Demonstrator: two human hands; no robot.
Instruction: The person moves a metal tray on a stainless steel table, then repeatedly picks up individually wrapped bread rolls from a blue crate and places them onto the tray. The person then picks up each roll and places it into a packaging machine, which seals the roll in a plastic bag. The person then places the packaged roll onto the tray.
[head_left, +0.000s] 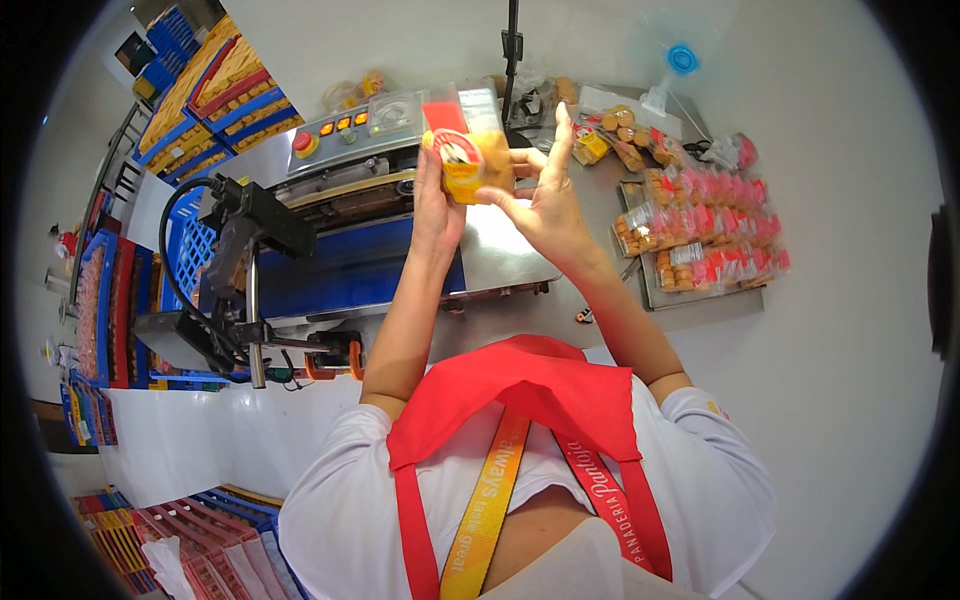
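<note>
A clear pack of golden cookies (497, 160) with a red and yellow label is held up in front of me, over the metal worktop. My left hand (438, 205) grips its left side, fingers partly hidden behind it. At its right side is my right hand (552, 205), with the thumb across the lower front and some fingers bent toward the edge. One finger of that hand points straight up, off the pack. Directly behind the pack stands a machine with a control panel (350, 128) bearing lit orange buttons and a red knob.
A blue conveyor belt (345, 268) runs left of my arms, under a black device on a metal post (256, 300). Rows of packed cookies (700, 225) lie on a tray at right. Loose packs (620, 130) sit behind them. Stacked crates (225, 90) hold baked goods at far left.
</note>
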